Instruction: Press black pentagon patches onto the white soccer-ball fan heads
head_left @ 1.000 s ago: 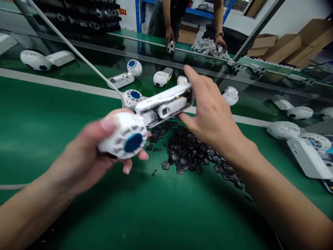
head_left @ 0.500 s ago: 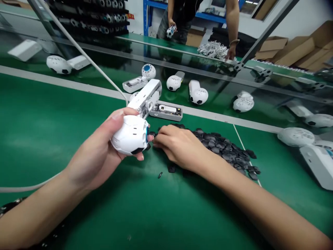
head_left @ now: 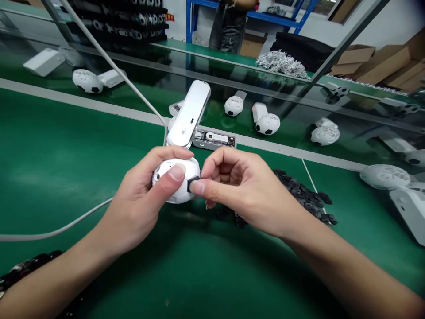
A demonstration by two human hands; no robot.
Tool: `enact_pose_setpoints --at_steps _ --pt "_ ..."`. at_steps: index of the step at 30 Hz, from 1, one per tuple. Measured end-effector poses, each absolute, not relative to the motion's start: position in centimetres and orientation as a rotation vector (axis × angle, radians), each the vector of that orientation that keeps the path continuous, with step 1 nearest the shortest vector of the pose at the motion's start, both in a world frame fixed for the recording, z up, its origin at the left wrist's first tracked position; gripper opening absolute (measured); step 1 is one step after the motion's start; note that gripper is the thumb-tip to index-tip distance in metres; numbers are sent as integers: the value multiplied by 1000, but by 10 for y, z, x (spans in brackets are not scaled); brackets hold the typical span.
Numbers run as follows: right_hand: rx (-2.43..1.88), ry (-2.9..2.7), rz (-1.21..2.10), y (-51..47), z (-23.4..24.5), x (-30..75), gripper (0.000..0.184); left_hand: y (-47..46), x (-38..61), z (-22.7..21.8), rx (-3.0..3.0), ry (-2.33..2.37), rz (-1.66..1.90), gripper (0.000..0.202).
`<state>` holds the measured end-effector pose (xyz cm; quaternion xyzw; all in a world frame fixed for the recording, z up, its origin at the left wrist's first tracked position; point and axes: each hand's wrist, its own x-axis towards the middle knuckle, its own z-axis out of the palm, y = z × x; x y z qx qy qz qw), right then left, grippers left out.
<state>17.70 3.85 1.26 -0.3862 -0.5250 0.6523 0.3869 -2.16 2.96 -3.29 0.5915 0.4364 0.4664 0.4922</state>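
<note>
My left hand [head_left: 139, 208] grips the round white head of a football-shaped hand fan [head_left: 179, 177], thumb across its top. The fan's long white handle [head_left: 190, 113] points away from me. My right hand [head_left: 242, 190] pinches a small black patch piece [head_left: 193, 184] between thumb and forefinger and holds it against the ball's right side. Behind and under my right hand lies a heap of black patch pieces [head_left: 305, 197] on the green table [head_left: 66, 146].
An opened handle half with its electronics showing [head_left: 215, 140] lies just beyond the fan. Several more white fans [head_left: 265, 122] rest on the dark conveyor [head_left: 133, 93]. A white cable [head_left: 109, 66] runs across the left. A person stands at the far side [head_left: 229, 22].
My right hand has left the heap with a black piece and brought it to the ball. My left hand has turned the fan, handle now pointing up and away.
</note>
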Motion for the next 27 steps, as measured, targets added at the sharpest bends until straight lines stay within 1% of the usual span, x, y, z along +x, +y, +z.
enact_pose_setpoints --at_steps 5,6,9,10,11,13,14,15,16,19,20,21,24,27 --pt "-976 -1293 1726 42 7 176 35 29 -21 -29 1446 980 1127 35" --pt "-976 -1293 1721 43 6 176 36 28 -21 -28 1472 978 1143 35" --pt "-952 -1231 1734 44 1 176 32 26 -19 -25 1515 985 1239 32" --pt "-953 -1212 1716 43 -1 176 35 25 -19 -26 1494 967 1258 32" --pt "-961 -1212 1687 42 -2 177 43 25 -18 -27 1464 943 1269 33" --pt "-950 -1275 1688 39 -5 178 72 25 -17 -30 1420 905 1251 31" --pt "-907 -1310 1734 37 -6 177 86 25 -16 -30 1412 899 1240 30" --pt "-842 -1329 1804 35 -7 177 94 25 -15 -30 1410 895 1233 30" --pt "-772 -1334 1876 34 -8 175 94 25 -15 -29 1408 889 1232 30" --pt "-666 -1300 1946 33 -9 171 73 26 -13 -23 1318 834 1211 32" --pt "-664 -1293 1942 33 -9 170 69 26 -13 -21 1293 810 1196 34" --pt "-670 -1283 1938 32 -8 169 70 25 -12 -19 1283 792 1180 38" --pt "-707 -1259 1910 27 -7 168 82 22 -10 -18 1387 773 1186 46" --pt "-689 -1273 1841 19 -6 164 88 17 -8 -19 1537 819 1283 49"
